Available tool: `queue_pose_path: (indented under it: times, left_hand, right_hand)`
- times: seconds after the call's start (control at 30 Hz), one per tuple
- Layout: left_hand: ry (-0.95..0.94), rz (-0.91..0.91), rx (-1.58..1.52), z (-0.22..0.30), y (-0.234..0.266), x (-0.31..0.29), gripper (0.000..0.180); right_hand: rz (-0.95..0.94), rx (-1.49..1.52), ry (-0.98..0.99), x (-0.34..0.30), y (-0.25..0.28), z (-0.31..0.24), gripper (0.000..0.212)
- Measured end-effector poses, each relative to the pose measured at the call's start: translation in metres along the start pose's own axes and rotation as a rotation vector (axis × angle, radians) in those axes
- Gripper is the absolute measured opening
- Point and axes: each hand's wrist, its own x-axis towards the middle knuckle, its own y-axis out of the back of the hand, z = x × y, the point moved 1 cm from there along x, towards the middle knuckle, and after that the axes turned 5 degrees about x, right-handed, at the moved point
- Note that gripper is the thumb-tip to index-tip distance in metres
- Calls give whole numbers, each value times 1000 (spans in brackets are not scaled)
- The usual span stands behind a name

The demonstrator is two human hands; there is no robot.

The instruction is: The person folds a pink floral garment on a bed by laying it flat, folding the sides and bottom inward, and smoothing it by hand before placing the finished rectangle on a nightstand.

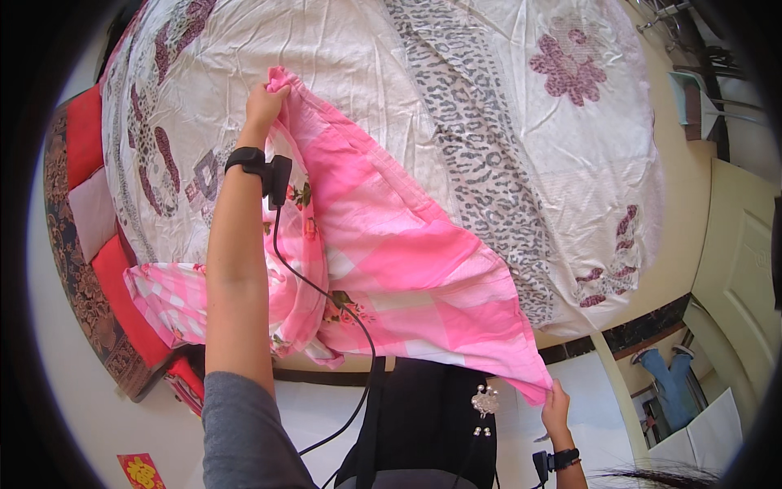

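A pink-and-white checked cloth (391, 236) with a floral print is stretched slantwise over the near part of a bed. My left hand (267, 102), reaching far forward, is closed on its far corner. At the lower right, my right hand (556, 405) pinches another corner, and the edge between the two hands is drawn fairly straight. The rest of the cloth lies bunched under and beside my left forearm, partly hidden by it. Black straps with small devices (278, 179) sit on both wrists.
The bed (342, 49) wears a white sheet with purple flowers and an animal-print band. Red cushions (122, 281) line the headboard (81, 269) on the left. A black cable (366, 326) hangs from my left wrist across the cloth. A pale door (745, 253) stands at right.
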Motion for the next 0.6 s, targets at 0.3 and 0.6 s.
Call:
queue_pose_path:
  times: [0.3,0.6]
  left_hand:
    - [-323,445,-177,126,156,-50,26]
    - [-652,864,-337,364,406,-184,13]
  right_hand:
    - [-165,101,245,23,34,-104,10]
    - [-199,122,368,2,179,-92,9]
